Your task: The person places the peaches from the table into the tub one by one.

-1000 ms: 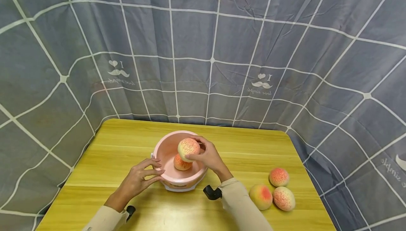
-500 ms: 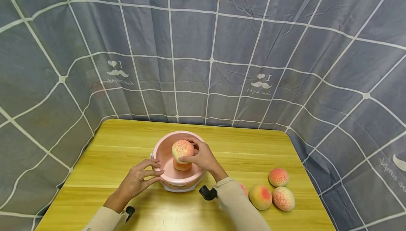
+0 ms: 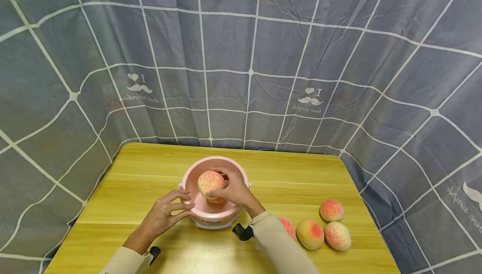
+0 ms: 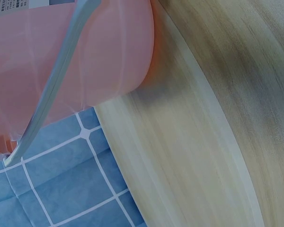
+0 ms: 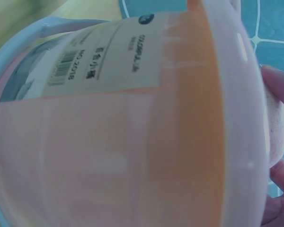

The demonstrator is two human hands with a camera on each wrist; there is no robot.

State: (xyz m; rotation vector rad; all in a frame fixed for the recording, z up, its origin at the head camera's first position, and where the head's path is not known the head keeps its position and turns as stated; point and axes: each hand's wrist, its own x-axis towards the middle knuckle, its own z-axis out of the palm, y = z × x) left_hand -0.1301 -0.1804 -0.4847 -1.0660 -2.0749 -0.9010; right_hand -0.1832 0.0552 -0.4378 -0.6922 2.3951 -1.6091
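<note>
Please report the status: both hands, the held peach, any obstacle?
Left hand touches pink bucket at rim. Right hand holds speckled peach at bucket mouth. Possible obstacle: another peach, mostly hidden beneath.

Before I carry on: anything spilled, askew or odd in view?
Nothing looks spilled or damaged. The pink bucket stands upright, and the loose peaches beside the right sleeve lie on the table. The one oddity is the lettering on the curtain: it reads mirrored, perhaps because the cloth hangs back to front.
</note>
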